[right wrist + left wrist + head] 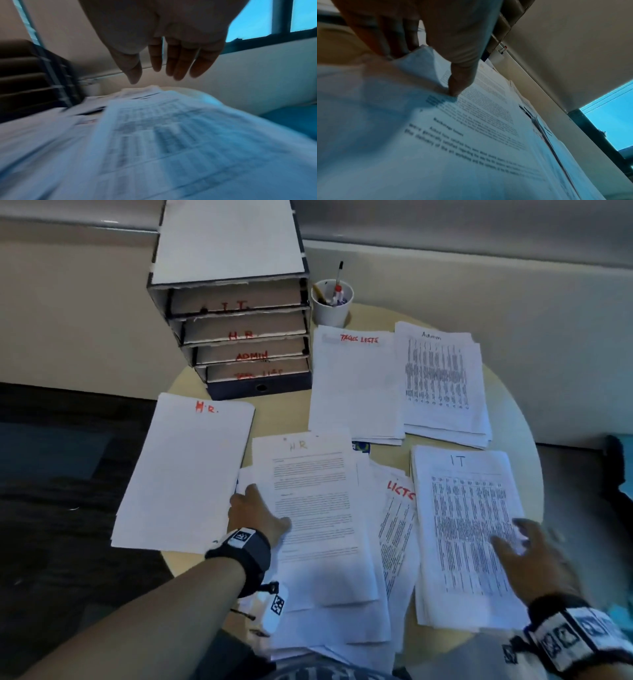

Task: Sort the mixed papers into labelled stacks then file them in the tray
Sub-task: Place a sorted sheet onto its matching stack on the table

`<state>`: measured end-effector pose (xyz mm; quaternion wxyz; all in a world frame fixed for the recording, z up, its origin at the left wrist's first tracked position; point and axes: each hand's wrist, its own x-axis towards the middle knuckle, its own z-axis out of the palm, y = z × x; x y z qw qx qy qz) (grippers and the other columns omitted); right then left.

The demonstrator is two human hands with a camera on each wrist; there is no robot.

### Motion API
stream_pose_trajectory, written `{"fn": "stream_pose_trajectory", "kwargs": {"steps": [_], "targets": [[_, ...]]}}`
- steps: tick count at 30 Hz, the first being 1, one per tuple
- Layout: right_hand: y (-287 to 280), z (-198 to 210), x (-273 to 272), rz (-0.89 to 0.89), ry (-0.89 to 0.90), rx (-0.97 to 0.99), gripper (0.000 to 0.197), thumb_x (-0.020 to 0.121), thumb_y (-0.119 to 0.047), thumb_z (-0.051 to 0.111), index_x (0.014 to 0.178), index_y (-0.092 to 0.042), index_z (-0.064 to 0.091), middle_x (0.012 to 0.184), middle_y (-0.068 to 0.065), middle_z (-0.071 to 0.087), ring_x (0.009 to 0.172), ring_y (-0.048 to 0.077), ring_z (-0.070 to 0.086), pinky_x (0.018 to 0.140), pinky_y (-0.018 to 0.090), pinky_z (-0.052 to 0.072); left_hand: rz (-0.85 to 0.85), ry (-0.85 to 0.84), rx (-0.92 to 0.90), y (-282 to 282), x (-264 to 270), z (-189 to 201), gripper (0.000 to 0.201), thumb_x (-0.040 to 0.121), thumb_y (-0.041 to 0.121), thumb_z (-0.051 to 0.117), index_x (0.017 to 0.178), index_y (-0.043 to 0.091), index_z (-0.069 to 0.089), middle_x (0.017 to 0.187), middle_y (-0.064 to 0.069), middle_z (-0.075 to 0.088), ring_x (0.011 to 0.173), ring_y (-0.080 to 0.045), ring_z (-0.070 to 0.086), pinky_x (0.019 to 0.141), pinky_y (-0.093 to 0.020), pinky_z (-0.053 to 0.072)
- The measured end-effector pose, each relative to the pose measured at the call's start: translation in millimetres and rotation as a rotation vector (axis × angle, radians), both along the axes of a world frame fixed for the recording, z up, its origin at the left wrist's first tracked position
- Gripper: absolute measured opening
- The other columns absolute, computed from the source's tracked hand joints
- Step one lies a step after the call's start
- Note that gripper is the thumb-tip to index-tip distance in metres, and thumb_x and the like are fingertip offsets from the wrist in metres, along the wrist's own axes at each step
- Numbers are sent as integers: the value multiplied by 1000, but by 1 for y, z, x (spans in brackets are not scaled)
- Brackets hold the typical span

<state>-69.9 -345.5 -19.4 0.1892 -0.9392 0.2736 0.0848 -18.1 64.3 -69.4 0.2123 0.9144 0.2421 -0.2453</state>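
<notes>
On top of the mixed pile [329,594] at the table's centre lies a printed text sheet marked HR [315,508]. My left hand [255,513] pinches its left edge: the thumb [455,86] presses on top while the fingers curl under the lifted edge. Over the IT stack [466,542] at the right hovers my right hand [520,546], empty, its fingers [178,65] straight and clear of the paper. A stack with a red H.R. label [185,474] lies to the left. The filing tray [301,302] stands behind, shelves marked I.T., H.R., ADMIN and a list label.
At the back right lie a stack with a red list label [356,385] and an Admin stack [442,381]. A white cup of pens [332,302] stands beside the tray. A sheet with a red heading [399,508] pokes out between the pile and the IT stack. The H.R. stack overhangs the round table [524,422].
</notes>
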Motion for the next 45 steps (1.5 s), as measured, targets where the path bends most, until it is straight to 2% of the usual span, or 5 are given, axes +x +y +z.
{"fn": "stream_pose_trajectory", "kwargs": {"steps": [16, 20, 28, 39, 45], "targets": [[164, -23, 54, 168, 33, 470, 49, 89, -35, 70, 133, -21, 54, 107, -6, 63, 95, 13, 61, 85, 27, 47, -41, -297, -276, 57, -6, 0, 35, 102, 37, 43, 93, 11, 65, 88, -8, 65, 88, -32, 60, 72, -32, 45], [173, -12, 62, 108, -30, 520, 53, 88, -34, 72, 136, -22, 52, 122, 0, 63, 101, 15, 60, 92, 33, 50, -263, -483, -162, 72, -14, -2, 42, 102, 29, 36, 138, 19, 55, 104, -9, 57, 99, -26, 54, 78, -24, 39], [164, -18, 53, 21, -117, 887, 57, 81, -13, 80, 133, -19, 55, 121, -5, 68, 110, 20, 66, 100, 45, 51, -63, -140, -956, 52, -14, 41, 25, 97, 0, 55, 102, 16, 74, 81, 9, 70, 78, -8, 60, 73, -18, 50], [109, -26, -4, -96, -60, 1205, 53, 56, -24, 93, 97, 3, 74, 103, 24, 73, 87, 31, 74, 71, 33, 60, -102, 30, -152, 10, 17, 3, 93, 63, 51, 79, 137, 21, 31, 126, -8, 48, 113, -30, 56, 88, -39, 53], [126, -20, -10, -67, -111, 1022, 19, 82, 4, 72, 99, -4, 75, 92, 9, 78, 86, 27, 75, 69, 28, 59, 70, -147, -255, 13, 14, 2, 42, 84, 22, 70, 113, 24, 40, 98, -1, 60, 85, -24, 58, 75, -33, 50]]}}
